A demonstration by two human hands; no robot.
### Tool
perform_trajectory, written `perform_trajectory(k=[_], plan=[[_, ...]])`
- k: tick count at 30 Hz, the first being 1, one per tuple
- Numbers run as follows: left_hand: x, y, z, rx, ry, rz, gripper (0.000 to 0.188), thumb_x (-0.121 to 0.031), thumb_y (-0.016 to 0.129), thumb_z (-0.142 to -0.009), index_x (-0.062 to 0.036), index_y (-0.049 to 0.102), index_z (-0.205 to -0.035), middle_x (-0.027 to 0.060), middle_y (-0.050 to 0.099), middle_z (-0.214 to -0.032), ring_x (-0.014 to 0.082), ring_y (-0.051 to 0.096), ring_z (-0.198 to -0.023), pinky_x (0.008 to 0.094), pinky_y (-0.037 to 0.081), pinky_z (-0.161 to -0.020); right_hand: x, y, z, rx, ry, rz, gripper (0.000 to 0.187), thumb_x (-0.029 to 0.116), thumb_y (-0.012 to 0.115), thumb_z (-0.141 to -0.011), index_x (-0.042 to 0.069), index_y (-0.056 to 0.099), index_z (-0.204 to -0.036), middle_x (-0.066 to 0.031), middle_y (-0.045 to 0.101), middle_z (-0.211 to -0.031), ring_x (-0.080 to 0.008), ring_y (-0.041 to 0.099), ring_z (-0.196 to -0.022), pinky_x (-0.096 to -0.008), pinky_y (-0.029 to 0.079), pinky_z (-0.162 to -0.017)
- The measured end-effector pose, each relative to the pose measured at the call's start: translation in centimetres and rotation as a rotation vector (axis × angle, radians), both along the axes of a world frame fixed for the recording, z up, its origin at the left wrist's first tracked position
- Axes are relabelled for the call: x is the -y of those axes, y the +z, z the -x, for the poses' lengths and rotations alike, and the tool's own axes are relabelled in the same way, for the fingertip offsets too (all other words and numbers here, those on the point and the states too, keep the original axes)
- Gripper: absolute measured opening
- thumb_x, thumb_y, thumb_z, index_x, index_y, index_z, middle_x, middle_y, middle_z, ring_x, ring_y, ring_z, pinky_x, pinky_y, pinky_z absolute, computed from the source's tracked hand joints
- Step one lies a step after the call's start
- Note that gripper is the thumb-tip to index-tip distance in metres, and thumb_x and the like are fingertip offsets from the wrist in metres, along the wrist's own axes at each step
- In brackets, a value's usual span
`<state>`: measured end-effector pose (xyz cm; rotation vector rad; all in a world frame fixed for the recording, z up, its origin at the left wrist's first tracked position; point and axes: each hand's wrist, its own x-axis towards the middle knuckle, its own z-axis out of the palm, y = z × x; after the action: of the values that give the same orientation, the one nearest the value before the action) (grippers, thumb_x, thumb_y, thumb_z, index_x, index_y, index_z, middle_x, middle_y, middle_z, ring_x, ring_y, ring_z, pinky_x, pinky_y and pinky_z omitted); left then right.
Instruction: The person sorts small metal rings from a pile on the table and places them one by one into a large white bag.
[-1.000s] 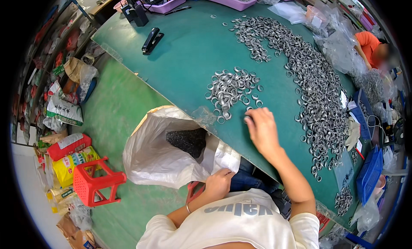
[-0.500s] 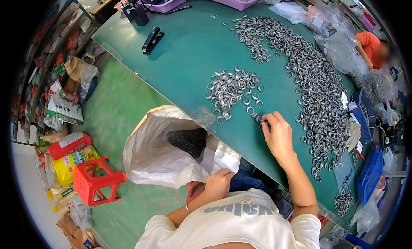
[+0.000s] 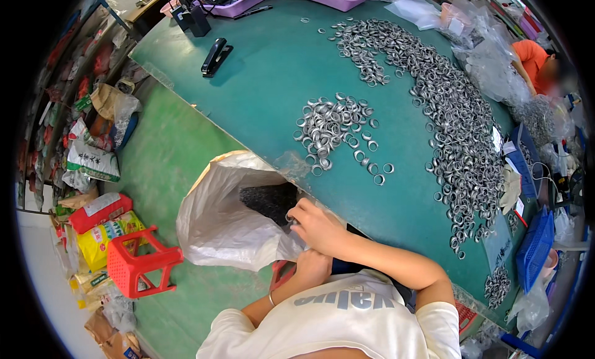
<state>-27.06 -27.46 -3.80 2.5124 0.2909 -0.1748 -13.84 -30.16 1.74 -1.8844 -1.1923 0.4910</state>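
My right hand [image 3: 317,226] is over the near right rim of a white woven sack [image 3: 214,210], fingers pinched on a small grey metal ring [image 3: 289,219] at their tips. My left hand [image 3: 313,267] is closed on the sack's edge just below, partly covered by my right wrist. Dark, grainy contents [image 3: 266,203] show inside the open sack. A small pile of metal rings [image 3: 328,126] lies on the green table [image 3: 260,99], with several loose rings at its right side. A long curved heap of rings [image 3: 458,130] spreads beyond it.
A black stapler [image 3: 216,58] lies toward the table's far left. Purple trays [image 3: 238,6] stand at the far edge. A red stool [image 3: 139,260] is on the floor at left. Blue baskets [image 3: 533,250] and plastic bags line the right, where a person in orange [image 3: 532,61] sits.
My right hand has moved from the loose rings on the table, left and toward me, to the sack's mouth. My left hand keeps its hold on the sack edge.
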Motion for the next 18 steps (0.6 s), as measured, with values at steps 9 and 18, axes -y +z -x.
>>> perform_trajectory(k=[9,18], plan=[[-0.1,-0.1,0.0,0.182,0.015,0.136,0.025,-0.003,0.060,-0.075,-0.0096,0.070,-0.097,0.0066,0.066,-0.096,0.0283,0.066,-0.082,0.0388,0.055,-0.067,3.5,4.3,-7.7,0.398,-0.566,0.048,0.019,0.009,0.068,-0.081,0.002,0.060,-0.096,-0.0126,0.060,-0.090,-0.0312,0.060,-0.077,-0.0408,0.049,-0.060],[0.0,0.1,-0.2,0.181,0.012,0.126,0.025,-0.003,0.060,-0.075,-0.0094,0.069,-0.097,0.0061,0.066,-0.097,0.0282,0.066,-0.083,0.0391,0.054,-0.067,5.5,0.3,-11.3,0.036,-0.513,-0.100,0.013,0.008,0.071,-0.079,-0.001,0.065,-0.087,-0.0100,0.063,-0.082,-0.0241,0.055,-0.075,-0.0355,0.045,-0.070]])
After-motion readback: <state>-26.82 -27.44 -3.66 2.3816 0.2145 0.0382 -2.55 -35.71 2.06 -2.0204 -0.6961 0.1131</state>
